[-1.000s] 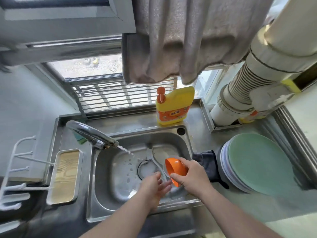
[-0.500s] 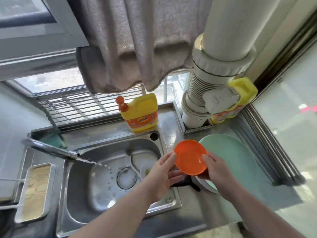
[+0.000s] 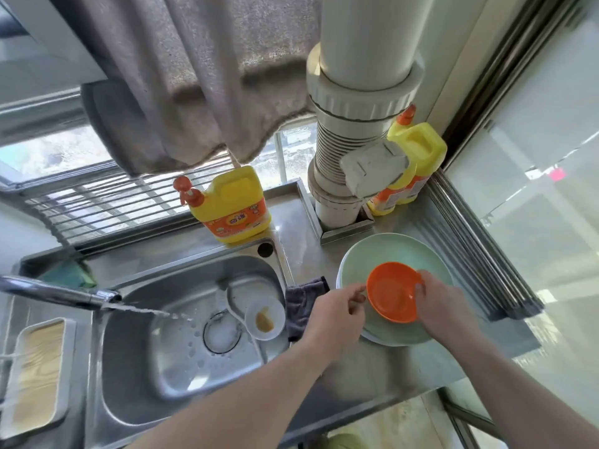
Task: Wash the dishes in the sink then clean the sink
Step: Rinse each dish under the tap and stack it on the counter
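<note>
Fingers of the right hand (image 3: 444, 307) grip the orange bowl (image 3: 393, 292) on the green plate (image 3: 393, 254), hiding its right rim; left hand (image 3: 337, 314), loosely curled beside it, holds nothing visible.

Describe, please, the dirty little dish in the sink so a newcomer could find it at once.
Start at the steel sink under the running tap. Right of the drain, by the right wall, lie white dishes. The small round white dish on top alone carries a brown smear.

Two bare forearms, left hand (image 3: 337, 314) and right hand (image 3: 442, 306) ungloved, sleeveless.
</note>
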`<state>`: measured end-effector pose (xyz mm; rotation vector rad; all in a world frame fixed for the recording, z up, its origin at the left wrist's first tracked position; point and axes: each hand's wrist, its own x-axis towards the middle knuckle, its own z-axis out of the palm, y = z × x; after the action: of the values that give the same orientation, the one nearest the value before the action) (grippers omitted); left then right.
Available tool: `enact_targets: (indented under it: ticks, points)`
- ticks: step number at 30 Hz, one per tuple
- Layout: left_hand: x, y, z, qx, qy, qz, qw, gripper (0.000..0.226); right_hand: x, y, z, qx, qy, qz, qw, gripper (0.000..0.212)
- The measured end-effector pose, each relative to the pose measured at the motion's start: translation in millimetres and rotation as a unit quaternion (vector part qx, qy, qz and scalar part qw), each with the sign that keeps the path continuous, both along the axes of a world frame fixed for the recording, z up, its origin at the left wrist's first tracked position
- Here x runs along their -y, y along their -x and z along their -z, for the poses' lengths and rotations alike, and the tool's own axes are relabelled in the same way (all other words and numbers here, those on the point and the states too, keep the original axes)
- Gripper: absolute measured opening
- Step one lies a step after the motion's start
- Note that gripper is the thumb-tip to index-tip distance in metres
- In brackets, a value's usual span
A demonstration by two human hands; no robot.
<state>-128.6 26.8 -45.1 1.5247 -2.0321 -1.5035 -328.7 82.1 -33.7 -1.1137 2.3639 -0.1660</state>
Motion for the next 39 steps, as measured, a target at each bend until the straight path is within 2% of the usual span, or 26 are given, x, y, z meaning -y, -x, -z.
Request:
enact_targets:
  ticks: [3, 5, 7, 9, 12, 15, 18, 20, 22, 24, 26, 29, 33, 34, 37, 39]
  points:
    - [-1.2, -14.9, 9.1, -0.037, -0.013, -0.079, 0.996, 0.022, -3.9, -1.1, -7.4, 0.019, 0.015, 0.026, 0.999, 0.039]
    - [1.5, -31.8, 15.0, -0.042, -0.024, -0.136, 0.989, 0.010, -6.9, -8.0, -15.7, 0.006, 0.063, 0.042, 0.997, 0.045]
    - [6.5, -57.3, 28.2, -0.009, -0.014, -0.192, 0.981, 0.008, -5.9, -24.7, -23.0, -0.012, 0.161, 0.014, 0.987, 0.037]
    - [10.5, -88.6, 49.1, 0.033, -0.042, -0.241, 0.969, 0.009, -0.8, -52.8, -26.5, -0.006, 0.249, -0.047, 0.967, 0.027]
    - [16.9, -131.1, 87.7, 0.126, -0.101, -0.284, 0.945, 0.009, 7.8, -114.3, -14.5, 0.092, 0.268, -0.133, 0.950, 0.023]
    - [23.7, -154.4, 126.6, 0.192, -0.170, -0.333, 0.907, 0.031, 19.7, -170.4, 12.2, 0.185, 0.205, -0.185, 0.943, 0.024]
    - [27.1, -163.4, 173.6, 0.175, -0.241, -0.383, 0.874, 0.066, 31.8, -199.4, 36.4, 0.212, 0.180, -0.211, 0.937, 0.027]
    - [26.3, -167.9, 220.4, 0.189, -0.265, -0.369, 0.871, 0.081, 37.9, -202.4, 45.9, 0.216, 0.180, -0.195, 0.940, 0.026]
    - [23.5, -177.9, 293.1, 0.202, -0.272, -0.354, 0.872, 0.087, 42.1, -201.6, 52.8, 0.209, 0.167, -0.190, 0.945, 0.023]
    - [28.0, -185.3, 344.8, 0.200, -0.270, -0.354, 0.872, 0.075, 45.8, -202.6, 57.5, 0.210, 0.148, -0.189, 0.948, 0.021]
    - [36.4, -182.8, 317.9, 0.178, -0.285, -0.361, 0.870, 0.051, 53.1, -207.3, 61.6, 0.210, 0.124, -0.183, 0.952, 0.022]
    - [44.7, -167.2, 205.7, 0.083, -0.343, -0.430, 0.831, 0.011, 69.5, -218.9, 67.7, 0.225, 0.054, -0.185, 0.955, 0.030]
    - [41.9, -182.2, 174.3, -0.018, -0.387, -0.501, 0.774, 0.025, 93.0, -236.9, 71.9, 0.222, -0.044, -0.175, 0.958, 0.037]
    - [39.8, -186.4, 171.7, -0.018, -0.382, -0.494, 0.781, 0.025, 98.3, -240.9, 75.1, 0.207, -0.066, -0.180, 0.959, 0.040]
    - [35.3, -196.1, 182.2, 0.035, -0.355, -0.396, 0.846, 0.032, 113.3, -254.3, 84.0, 0.159, -0.118, -0.216, 0.956, 0.047]
    - [34.3, -201.3, 218.4, 0.062, -0.334, -0.355, 0.871, 0.042, 123.1, -264.3, 90.6, 0.152, -0.133, -0.222, 0.954, 0.049]
